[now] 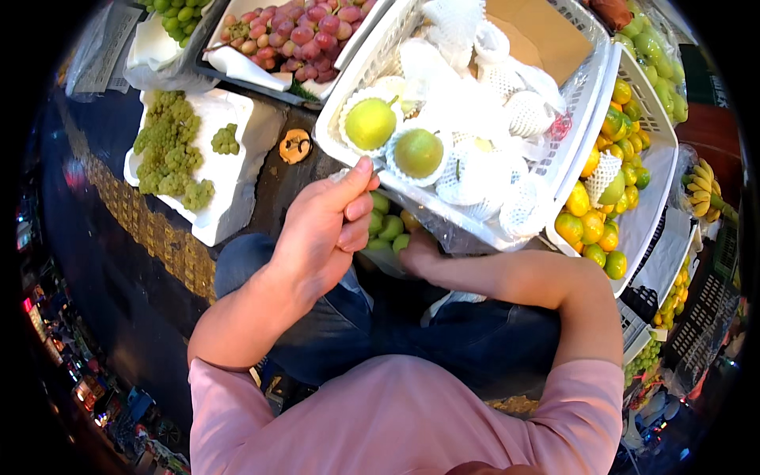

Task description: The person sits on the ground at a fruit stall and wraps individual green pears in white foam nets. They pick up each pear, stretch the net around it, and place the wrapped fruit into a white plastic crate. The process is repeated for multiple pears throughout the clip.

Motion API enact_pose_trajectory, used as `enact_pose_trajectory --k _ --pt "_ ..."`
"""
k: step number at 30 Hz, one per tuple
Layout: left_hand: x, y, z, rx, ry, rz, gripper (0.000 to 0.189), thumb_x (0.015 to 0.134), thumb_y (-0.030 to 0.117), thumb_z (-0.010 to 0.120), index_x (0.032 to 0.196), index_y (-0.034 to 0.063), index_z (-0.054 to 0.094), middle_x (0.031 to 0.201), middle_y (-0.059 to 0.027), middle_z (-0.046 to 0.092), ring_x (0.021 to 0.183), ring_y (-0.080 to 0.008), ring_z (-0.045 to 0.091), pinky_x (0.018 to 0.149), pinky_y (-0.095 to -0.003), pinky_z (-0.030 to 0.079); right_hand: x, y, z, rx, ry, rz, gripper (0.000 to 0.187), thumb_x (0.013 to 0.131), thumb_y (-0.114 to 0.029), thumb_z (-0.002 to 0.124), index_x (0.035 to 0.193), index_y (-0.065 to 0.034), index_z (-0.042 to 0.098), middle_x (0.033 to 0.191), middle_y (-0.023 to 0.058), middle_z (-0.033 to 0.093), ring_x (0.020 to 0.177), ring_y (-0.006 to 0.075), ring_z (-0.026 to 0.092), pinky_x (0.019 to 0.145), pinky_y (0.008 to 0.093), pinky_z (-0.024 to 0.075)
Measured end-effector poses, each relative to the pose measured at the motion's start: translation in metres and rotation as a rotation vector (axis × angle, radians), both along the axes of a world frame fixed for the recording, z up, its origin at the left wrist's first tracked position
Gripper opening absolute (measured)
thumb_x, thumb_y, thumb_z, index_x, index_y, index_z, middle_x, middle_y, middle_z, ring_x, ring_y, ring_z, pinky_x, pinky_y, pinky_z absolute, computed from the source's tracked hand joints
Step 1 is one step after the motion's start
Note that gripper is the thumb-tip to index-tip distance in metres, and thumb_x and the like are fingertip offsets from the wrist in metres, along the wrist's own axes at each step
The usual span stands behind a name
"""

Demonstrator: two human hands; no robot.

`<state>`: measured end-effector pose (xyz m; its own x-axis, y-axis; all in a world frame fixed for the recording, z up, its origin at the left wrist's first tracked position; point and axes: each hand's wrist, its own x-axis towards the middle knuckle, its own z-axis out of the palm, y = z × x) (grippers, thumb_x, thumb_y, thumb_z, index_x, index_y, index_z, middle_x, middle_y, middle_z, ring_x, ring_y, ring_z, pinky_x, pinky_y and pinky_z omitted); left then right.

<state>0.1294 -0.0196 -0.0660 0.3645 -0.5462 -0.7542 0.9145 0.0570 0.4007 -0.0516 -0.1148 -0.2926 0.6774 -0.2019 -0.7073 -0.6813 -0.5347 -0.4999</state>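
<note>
My left hand point(326, 222) is raised at the near left corner of the white plastic basket, fingers curled and thumb on top, pinching what looks like the edge of a thin plastic bag. Below the basket, a bag of green round fruit point(390, 228) hangs or rests between my knees. My right hand point(418, 254) reaches into or against that bag at its right side; its fingers are mostly hidden by the fruit and the basket. Just beyond my left thumb, two green pear-like fruits point(370, 123) sit in white foam nets in the basket point(409, 199).
Foam box of green grapes point(205, 169) at left, red grapes point(309, 35) behind. A crate of green-orange citrus point(647, 160) stands right of the basket, with bananas point(703, 187) farther right. Yellow tactile paving point(154, 225) crosses the dark ground at left.
</note>
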Motion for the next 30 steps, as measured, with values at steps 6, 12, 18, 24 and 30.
enact_pose_trajectory --k 6,12,18,24,30 --pt "-0.001 0.005 -0.001 0.019 -0.082 0.034 0.028 0.097 0.035 0.063 0.090 0.0076 0.059 0.065 0.0061 0.045 0.051 -0.0031 0.033 0.048 -0.0198 0.025 0.081 -0.024 0.188 0.625 -0.527 -0.266 0.040 0.092 -0.017 0.063 0.125 0.0034 0.055 0.092 0.0125 0.064 0.083 0.0182 0.062 0.076 0.0313 0.0493" --pt "-0.001 -0.007 0.002 0.026 -0.089 -0.009 0.029 0.100 0.034 0.057 0.094 0.0056 0.061 0.063 0.0076 0.045 0.047 -0.0027 0.033 0.046 -0.0191 0.025 0.102 -0.047 0.193 0.700 -0.693 -0.415 0.025 0.095 -0.014 0.063 0.115 0.0018 0.062 0.085 0.0046 0.062 0.074 0.0085 0.055 0.065 0.0248 0.0459" --pt "-0.001 -0.008 0.007 0.117 -0.018 0.066 0.031 0.100 0.035 0.058 0.102 0.0040 0.060 0.063 0.0067 0.043 0.048 -0.0041 0.030 0.047 -0.0205 0.024 0.093 -0.077 0.208 0.418 -0.749 -0.139 0.010 0.088 -0.013 0.066 0.089 -0.0036 0.068 0.076 0.0063 0.062 0.064 0.0169 0.060 0.059 0.0310 0.0478" --pt "0.002 -0.010 0.007 0.123 0.021 0.108 0.032 0.100 0.034 0.056 0.103 0.0021 0.060 0.064 0.0062 0.043 0.047 -0.0041 0.030 0.046 -0.0214 0.023 0.049 -0.073 0.197 0.273 -0.294 1.183 0.027 0.087 -0.032 0.060 0.079 -0.0058 0.062 0.075 0.0142 0.064 0.071 0.0366 0.065 0.065 0.0469 0.0532" --pt "0.004 -0.015 0.011 0.077 -0.004 0.070 0.025 0.099 0.028 0.057 0.102 0.0027 0.060 0.064 0.0052 0.044 0.048 -0.0044 0.032 0.046 -0.0213 0.024 0.225 -0.267 0.188 -0.419 -0.951 0.024 0.038 0.096 -0.035 0.056 0.099 0.0023 0.064 0.098 0.0235 0.067 0.093 0.0336 0.066 0.081 0.0465 0.0494"
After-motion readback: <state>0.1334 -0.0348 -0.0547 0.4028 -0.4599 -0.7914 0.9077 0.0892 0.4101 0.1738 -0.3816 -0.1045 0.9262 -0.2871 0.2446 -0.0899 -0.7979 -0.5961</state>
